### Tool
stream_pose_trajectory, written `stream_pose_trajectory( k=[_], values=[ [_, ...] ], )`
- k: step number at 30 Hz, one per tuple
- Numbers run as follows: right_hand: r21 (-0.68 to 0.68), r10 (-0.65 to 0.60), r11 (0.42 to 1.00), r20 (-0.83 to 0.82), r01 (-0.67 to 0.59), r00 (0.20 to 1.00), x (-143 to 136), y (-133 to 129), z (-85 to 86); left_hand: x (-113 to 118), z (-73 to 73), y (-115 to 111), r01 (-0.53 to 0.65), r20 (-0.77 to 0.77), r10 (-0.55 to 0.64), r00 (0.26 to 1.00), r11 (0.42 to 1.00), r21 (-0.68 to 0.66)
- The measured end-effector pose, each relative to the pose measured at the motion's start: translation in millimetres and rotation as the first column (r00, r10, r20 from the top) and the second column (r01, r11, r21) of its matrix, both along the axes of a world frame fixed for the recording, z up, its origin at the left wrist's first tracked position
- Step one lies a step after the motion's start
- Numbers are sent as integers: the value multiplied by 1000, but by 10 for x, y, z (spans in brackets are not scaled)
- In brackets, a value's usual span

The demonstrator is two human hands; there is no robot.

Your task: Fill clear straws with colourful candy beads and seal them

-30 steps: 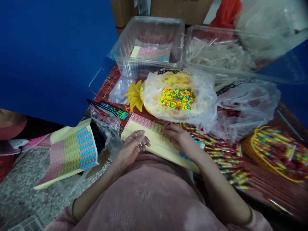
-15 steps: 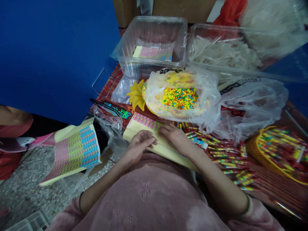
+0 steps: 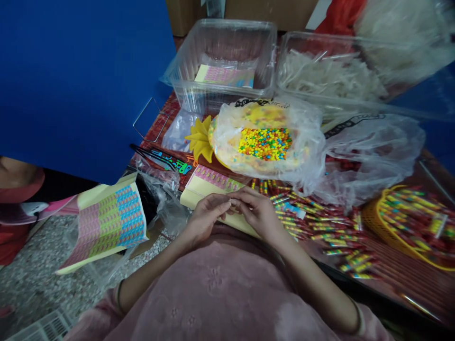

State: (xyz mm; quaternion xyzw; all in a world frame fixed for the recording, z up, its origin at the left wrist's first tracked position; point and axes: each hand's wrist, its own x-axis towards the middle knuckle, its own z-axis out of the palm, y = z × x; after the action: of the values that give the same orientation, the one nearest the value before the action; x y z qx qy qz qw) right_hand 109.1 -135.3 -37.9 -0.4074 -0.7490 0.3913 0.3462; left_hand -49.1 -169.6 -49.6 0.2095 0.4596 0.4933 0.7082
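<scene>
My left hand (image 3: pixel 205 217) and my right hand (image 3: pixel 262 214) meet at the fingertips close in front of my body. Both are closed in a pinch; whatever lies between the fingertips is too small to make out. Beneath them is a yellow-backed sheet of pink printed stickers (image 3: pixel 215 178), partly covered by my hands. Just right of my right hand, many small tubes with yellow, green and red bands (image 3: pixel 327 227) lie spread on the table. Beyond the sheet, a white plastic bag (image 3: pixel 227 154) sits open in a yellow pineapple-shaped dish (image 3: pixel 202 142), filled with small multicoloured candies (image 3: pixel 266 143).
At the back stand a clear plastic box (image 3: pixel 227 92) with sticker sheets and another clear box (image 3: pixel 284 90) of thin translucent pieces. A yellow basket (image 3: pixel 371 220) of tubes is at right. Another sticker sheet (image 3: pixel 106 218) hangs at left, below a blue panel (image 3: pixel 81 80).
My right hand has drawn back from the sticker sheet toward my left hand, and their fingertips now meet. My left fingers have closed into a pinch.
</scene>
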Motion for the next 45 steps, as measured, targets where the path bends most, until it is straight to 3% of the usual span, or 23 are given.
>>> stream_pose_trajectory(
  k=[3, 8, 11, 14, 18, 21, 23, 25, 27, 29, 33, 37, 40, 43, 45],
  values=[
    [58, -30, 998, 67, 26, 997, 150, 78, 15, -11, 24, 6, 24, 19, -23, 1000, 1000, -19],
    [172, -189, 973, 233, 151, 954, 508, 266, -35, -86, 34, 22, 22, 17, -20, 1000, 996, -92],
    [229, -95, 973, 417, -3, 904, 591, 262, -78, -120, 12, 26, 14, 25, -12, 1000, 995, -101],
    [230, 3, 956, 610, -181, 792, 542, 149, -126, -113, -2, 15, -3, -31, 2, 1000, 999, -35],
    [290, -87, 932, 760, -217, 644, 454, -18, -206, -75, 22, -5, -15, -218, 34, 975, 996, 90],
    [296, -116, 934, 780, -199, 615, 446, -72, -247, -62, 54, -15, -11, -305, 54, 951, 990, 141],
    [272, -118, 953, 736, -132, 666, 451, -78, -237, -60, 67, -23, -15, -331, 76, 941, 983, 183],
    [222, -109, 974, 610, -38, 785, 440, -79, -192, -58, 72, -32, -13, -349, 86, 933, 978, 206],
    [134, -104, 989, 379, 57, 919, 397, -93, -124, -56, 72, -39, -6, -356, 81, 931, 978, 208],
    [10, -130, 991, 112, 130, 985, 323, -124, -54, -52, 73, -43, 0, -340, 68, 938, 981, 196],
    [-175, -188, 972, -194, 155, 963, 163, -195, 22, -48, 74, -48, 54, -282, -7, 959, 986, 160],
    [-294, -257, 942, -323, 162, 911, 110, -188, 15, -48, 58, -62, 70, -340, 1, 940, 978, 196],
    [-407, -394, 888, -437, 213, 808, 105, -157, -18, -45, 51, -74, 42, -391, 51, 919, 974, 224],
    [-519, -481, 834, -513, 190, 711, 63, -163, -67, -36, 78, -72, 44, -341, 26, 940, 979, 197],
    [-542, -466, 829, -532, 138, 706, 19, -192, -104, -31, 107, -63, 38, -279, 16, 960, 981, 188]
  ],
)
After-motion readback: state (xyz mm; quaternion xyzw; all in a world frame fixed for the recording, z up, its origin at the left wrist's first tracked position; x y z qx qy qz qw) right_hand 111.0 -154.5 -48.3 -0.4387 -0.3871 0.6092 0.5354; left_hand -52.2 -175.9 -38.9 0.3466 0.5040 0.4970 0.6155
